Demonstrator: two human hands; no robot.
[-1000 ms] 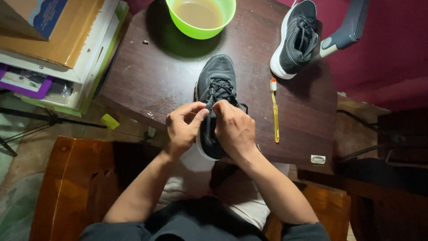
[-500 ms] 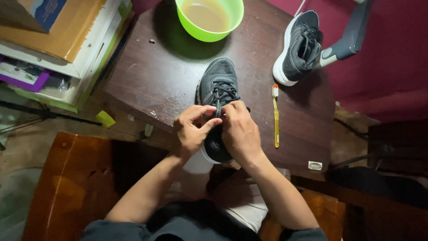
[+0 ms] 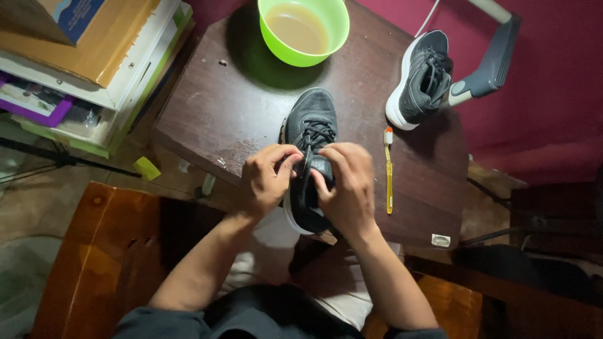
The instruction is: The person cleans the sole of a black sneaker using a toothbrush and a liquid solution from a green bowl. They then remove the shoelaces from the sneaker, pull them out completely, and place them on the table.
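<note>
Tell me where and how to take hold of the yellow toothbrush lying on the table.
Grip the yellow toothbrush at the middle of its thin handle, coming from above with fingers on its long sides. It lies flat on the dark wooden table, head pointing away from the person, so only the top and sides are free. Come in from its right side, since the right hand and black sneaker crowd the left.

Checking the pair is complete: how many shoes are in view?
2: one shoe under both hands at the table's front; the other shoe at its far right corner. None seems hidden.
</note>
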